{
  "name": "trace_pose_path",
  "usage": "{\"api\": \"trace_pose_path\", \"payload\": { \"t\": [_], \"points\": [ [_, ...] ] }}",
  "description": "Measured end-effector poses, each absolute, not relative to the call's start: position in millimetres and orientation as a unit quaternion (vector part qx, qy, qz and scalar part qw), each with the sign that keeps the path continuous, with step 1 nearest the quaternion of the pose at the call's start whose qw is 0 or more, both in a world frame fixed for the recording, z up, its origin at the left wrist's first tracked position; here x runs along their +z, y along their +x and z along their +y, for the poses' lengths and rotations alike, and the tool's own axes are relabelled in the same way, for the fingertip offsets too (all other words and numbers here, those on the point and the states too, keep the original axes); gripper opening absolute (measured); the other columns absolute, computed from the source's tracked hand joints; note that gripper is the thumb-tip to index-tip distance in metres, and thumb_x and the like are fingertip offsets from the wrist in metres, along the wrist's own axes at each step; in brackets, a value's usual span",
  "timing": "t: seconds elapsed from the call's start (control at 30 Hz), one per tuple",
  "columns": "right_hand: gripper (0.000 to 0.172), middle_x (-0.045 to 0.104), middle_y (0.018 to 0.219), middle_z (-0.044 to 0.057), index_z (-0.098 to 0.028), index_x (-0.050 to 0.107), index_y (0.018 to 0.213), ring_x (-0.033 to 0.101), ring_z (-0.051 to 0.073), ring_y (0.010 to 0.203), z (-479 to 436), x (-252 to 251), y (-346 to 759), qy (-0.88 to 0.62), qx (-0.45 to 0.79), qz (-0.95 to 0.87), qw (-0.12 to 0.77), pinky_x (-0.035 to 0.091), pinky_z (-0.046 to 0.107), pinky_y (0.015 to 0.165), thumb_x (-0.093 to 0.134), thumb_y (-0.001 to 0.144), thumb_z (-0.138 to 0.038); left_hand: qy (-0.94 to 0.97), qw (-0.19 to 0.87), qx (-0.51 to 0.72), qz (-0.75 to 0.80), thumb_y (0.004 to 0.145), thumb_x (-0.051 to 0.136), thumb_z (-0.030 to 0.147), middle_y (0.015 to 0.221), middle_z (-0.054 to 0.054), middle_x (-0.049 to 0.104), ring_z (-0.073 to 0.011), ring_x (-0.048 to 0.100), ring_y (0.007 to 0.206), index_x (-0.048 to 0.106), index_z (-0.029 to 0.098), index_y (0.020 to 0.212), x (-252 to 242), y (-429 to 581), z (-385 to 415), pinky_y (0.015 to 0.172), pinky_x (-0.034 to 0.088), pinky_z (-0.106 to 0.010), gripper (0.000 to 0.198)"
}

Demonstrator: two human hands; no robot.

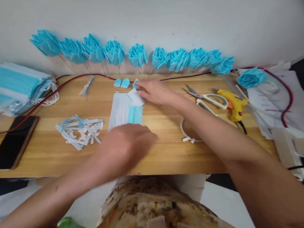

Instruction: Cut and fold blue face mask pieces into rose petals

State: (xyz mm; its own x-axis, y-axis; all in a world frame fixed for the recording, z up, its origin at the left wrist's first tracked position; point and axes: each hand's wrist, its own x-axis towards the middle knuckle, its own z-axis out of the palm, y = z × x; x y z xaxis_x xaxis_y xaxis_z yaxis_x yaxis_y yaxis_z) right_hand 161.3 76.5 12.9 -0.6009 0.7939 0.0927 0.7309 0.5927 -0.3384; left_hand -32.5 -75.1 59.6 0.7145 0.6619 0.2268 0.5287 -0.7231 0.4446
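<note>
My right hand (153, 91) reaches to the back of the wooden table, its fingertips closed on a small blue folded piece (136, 83). Two similar blue folded pieces (121, 82) lie just left of it. Below the right fingers is a white cut piece (136, 96), on top of a pale face mask sheet (118, 108). A blue mask piece (135, 114) lies on the same sheet. My left hand (128, 145) hovers nearer the front edge, blurred, with its fingers curled and whatever they hold hidden.
Blue fabric flowers (137, 55) stand along the wall. On the left are stacked masks (15, 83), a phone (13, 143) and cut strips (80, 130). Scissors (207, 98), a yellow glue gun (232, 103) and a tape roll (183, 129) lie on the right. A red-black cable (82, 75) crosses behind.
</note>
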Motion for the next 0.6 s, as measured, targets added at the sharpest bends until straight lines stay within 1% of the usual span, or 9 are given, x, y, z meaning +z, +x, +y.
{"api": "trace_pose_path", "payload": {
  "t": [0.03, 0.1, 0.13, 0.2, 0.3, 0.37, 0.43, 0.53, 0.6],
  "points": [
    [0.043, 0.071, 0.134, 0.015, -0.015, 0.062, 0.142, 0.065, 0.03, 0.121, 81.9, 11.3, 156.4, -0.424, 0.142, -0.887, 0.118, 0.046, 0.041, 0.101, 0.047, 0.102, -0.021, 0.907, 0.146, 0.17, 0.358, 0.106, 0.038, 0.03, 0.1, -0.008, 0.077, -0.0229, 0.072, 0.089, 0.074, 0.022, 0.097, 52.1, -38.8, -63.3, 0.078, 0.057, -0.036, 0.039],
    [0.038, 0.073, 0.127, 0.014, -0.015, 0.067, 0.134, 0.065, 0.028, 0.117, 89.7, 9.4, 148.2, -0.414, 0.147, -0.891, 0.115, 0.045, 0.038, 0.097, 0.046, 0.103, -0.021, 0.889, 0.091, 0.164, 0.418, 0.105, 0.041, 0.026, 0.11, -0.014, 0.076, -0.0282, 0.071, 0.099, 0.073, 0.016, 0.106, 33.3, -52.9, -46.7, 0.084, 0.058, -0.042, 0.034],
    [0.033, 0.074, 0.123, 0.014, -0.015, 0.07, 0.126, 0.065, 0.027, 0.114, 92.3, 9.1, 145.5, -0.415, 0.148, -0.891, 0.11, 0.044, 0.037, 0.095, 0.049, 0.102, -0.021, 0.885, 0.086, 0.159, 0.429, 0.104, 0.043, 0.026, 0.116, -0.016, 0.075, -0.0301, 0.07, 0.105, 0.072, 0.015, 0.111, 23.3, -59.2, -40.8, 0.089, 0.057, -0.045, 0.032],
    [0.021, 0.075, 0.114, 0.013, -0.015, 0.075, 0.107, 0.066, 0.026, 0.107, 95.7, 10.1, 144.6, -0.424, 0.153, -0.887, 0.1, 0.043, 0.035, 0.089, 0.057, 0.097, -0.02, 0.886, 0.099, 0.151, 0.427, 0.103, 0.044, 0.028, 0.12, -0.017, 0.074, -0.0327, 0.069, 0.109, 0.072, 0.014, 0.112, 5.2, -68.6, -32.7, 0.094, 0.057, -0.049, 0.033],
    [0.008, 0.075, 0.101, 0.009, -0.016, 0.073, 0.089, 0.066, 0.023, 0.094, 96.8, 16.5, 157.6, -0.445, 0.187, -0.866, 0.132, 0.042, 0.033, 0.082, 0.065, 0.09, -0.017, 0.883, 0.122, 0.146, 0.43, 0.104, 0.042, 0.032, 0.121, -0.017, 0.074, -0.0333, 0.067, 0.11, 0.073, 0.015, 0.109, -9.5, -74.4, -27.0, 0.097, 0.055, -0.052, 0.036],
    [0.007, 0.074, 0.093, 0.006, -0.017, 0.069, 0.083, 0.064, 0.02, 0.086, 92.9, 24.6, 173.2, -0.447, 0.242, -0.838, 0.201, 0.043, 0.033, 0.078, 0.066, 0.089, -0.02, 0.876, 0.134, 0.15, 0.438, 0.104, 0.042, 0.036, 0.118, -0.016, 0.075, -0.0325, 0.068, 0.107, 0.073, 0.016, 0.109, -9.0, -75.5, -24.9, 0.095, 0.055, -0.051, 0.037],
    [0.011, 0.071, 0.085, 0.003, -0.019, 0.066, 0.079, 0.062, 0.018, 0.079, 83.7, 35.1, 189.0, -0.438, 0.316, -0.795, 0.275, 0.044, 0.031, 0.074, 0.067, 0.088, -0.025, 0.864, 0.15, 0.174, 0.448, 0.103, 0.045, 0.041, 0.114, -0.014, 0.076, -0.0313, 0.069, 0.105, 0.073, 0.017, 0.109, -1.5, -74.5, -21.8, 0.093, 0.055, -0.048, 0.037],
    [0.014, 0.065, 0.074, -0.001, -0.021, 0.063, 0.076, 0.057, 0.015, 0.071, 61.4, 50.7, 203.8, -0.428, 0.379, -0.74, 0.354, 0.043, 0.03, 0.068, 0.069, 0.086, -0.03, 0.826, 0.18, 0.273, 0.46, 0.1, 0.051, 0.046, 0.115, -0.012, 0.077, -0.0276, 0.07, 0.104, 0.072, 0.02, 0.111, 17.1, -64.4, -13.7, 0.093, 0.054, -0.042, 0.035],
    [0.016, 0.063, 0.073, -0.001, -0.021, 0.063, 0.077, 0.056, 0.015, 0.07, 45.3, 57.5, 206.4, -0.424, 0.388, -0.722, 0.385, 0.043, 0.03, 0.066, 0.07, 0.085, -0.033, 0.788, 0.222, 0.346, 0.458, 0.097, 0.058, 0.047, 0.113, -0.01, 0.077, -0.0239, 0.069, 0.097, 0.072, 0.021, 0.113, 28.9, -49.5, -7.5, 0.086, 0.054, -0.036, 0.034]
  ]
}}
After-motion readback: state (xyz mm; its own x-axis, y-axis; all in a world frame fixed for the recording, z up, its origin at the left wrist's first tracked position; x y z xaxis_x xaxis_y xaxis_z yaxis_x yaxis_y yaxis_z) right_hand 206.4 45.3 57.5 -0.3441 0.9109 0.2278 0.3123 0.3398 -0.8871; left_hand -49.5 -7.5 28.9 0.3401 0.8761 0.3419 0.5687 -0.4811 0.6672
